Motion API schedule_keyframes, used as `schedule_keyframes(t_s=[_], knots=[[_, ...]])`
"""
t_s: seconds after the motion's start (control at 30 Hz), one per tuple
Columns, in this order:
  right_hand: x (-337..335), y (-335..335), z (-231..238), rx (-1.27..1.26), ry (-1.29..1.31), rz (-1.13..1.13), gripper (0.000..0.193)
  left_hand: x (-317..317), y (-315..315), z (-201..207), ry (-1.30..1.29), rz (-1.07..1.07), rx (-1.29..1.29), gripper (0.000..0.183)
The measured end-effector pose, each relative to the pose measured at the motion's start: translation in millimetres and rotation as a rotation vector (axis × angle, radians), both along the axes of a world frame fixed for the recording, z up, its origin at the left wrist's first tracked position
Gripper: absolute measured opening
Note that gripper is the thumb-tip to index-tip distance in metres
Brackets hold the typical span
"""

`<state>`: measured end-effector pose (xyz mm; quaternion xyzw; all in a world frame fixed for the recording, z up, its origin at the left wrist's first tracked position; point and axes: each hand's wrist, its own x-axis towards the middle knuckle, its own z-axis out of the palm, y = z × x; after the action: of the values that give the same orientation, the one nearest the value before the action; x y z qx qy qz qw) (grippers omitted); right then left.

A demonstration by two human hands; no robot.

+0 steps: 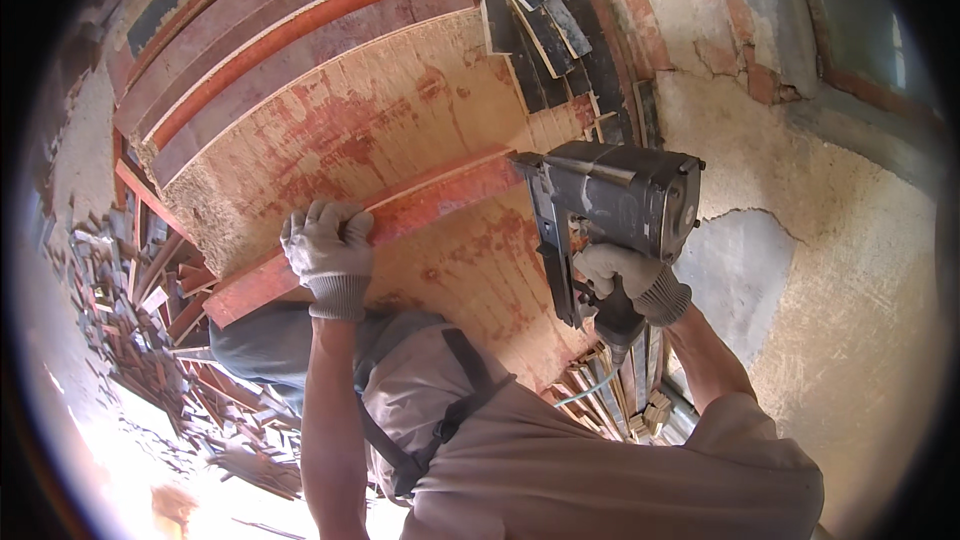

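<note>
Head view: the fingers of the left hand (328,252), in a pale knit glove, are bent closely over a long, straight, red-painted wooden batten (445,198), seemingly to steady it. The right hand (630,278), gloved likewise, has its fingers closed around the grip of a bulky black nail gun (622,190), bearing its weight and aiming its nose at the batten's right end; whether they touch is unclear. The batten lies across a tan, red-stained wooden board (400,105), which apparently backs it as a surface. Beyond, curved-looking reddish-brown planks (330,48) line the far side; loose wood scraps (150,340) heap at left.
</note>
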<state>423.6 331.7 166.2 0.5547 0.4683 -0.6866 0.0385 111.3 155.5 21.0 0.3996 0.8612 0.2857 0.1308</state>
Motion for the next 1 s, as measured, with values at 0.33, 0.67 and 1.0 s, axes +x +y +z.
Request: schedule_keyframes(t_s=[0.33,0.67,1.0], knots=[[-31,-12,27,0.0,-0.154,0.028,0.019,-3,-1,4,-0.043,-0.032,0.0,0.011],[-56,-23,9,-0.182,-0.095,0.085,0.01,-3,-3,1,-0.046,-0.026,0.048,0.011],[-63,-40,10,-0.129,-0.098,0.132,0.011,-5,-5,1,-0.026,-0.031,0.062,0.012]])
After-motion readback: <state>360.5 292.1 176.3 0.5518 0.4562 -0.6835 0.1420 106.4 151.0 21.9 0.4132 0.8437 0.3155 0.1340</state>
